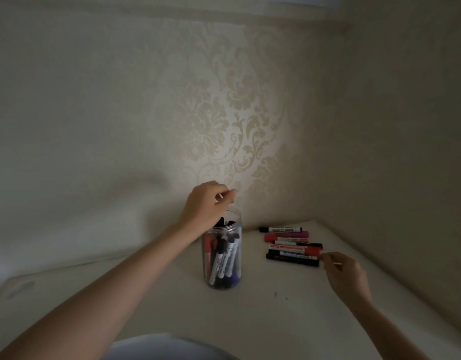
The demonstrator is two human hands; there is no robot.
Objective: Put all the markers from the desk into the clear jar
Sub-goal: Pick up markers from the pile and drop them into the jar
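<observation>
- A clear jar (pixel 222 258) stands upright on the pale counter (pixel 263 315), near the back wall, and it is already crowded with markers standing on end: black-capped white ones, a red one on the left side, something purple low down
- The left hand (pixel 207 205) hangs just over the jar's open mouth, wrist bent downward; its fingers (pixel 228 196) are curled together above the rim, and I cannot tell whether they pinch anything, since nothing clearly shows between them
- To the right of the jar, apart from it, a small pile of loose markers (pixel 293 245) lies flat on the counter, all pointing roughly left to right and stacked side by side from back to front
- In that pile, a white marker with black ends (pixel 280 229) lies farthest back, a pink one (pixel 286 235) next to it, then mixed white, red and black ones, and a long black marker (pixel 291 259) lies nearest the front
- The right hand (pixel 346 274) is at the right end of the pile, its fingertips (pixel 325 257) touching or almost touching the end of the red-capped marker (pixel 308 250); the fingers are bent in a pinching pose, though a firm grip on it is not plain to see
- Cream wallpaper (pixel 224 113) with a floral pattern covers the wall behind, meeting a second wall in the corner on the right
</observation>
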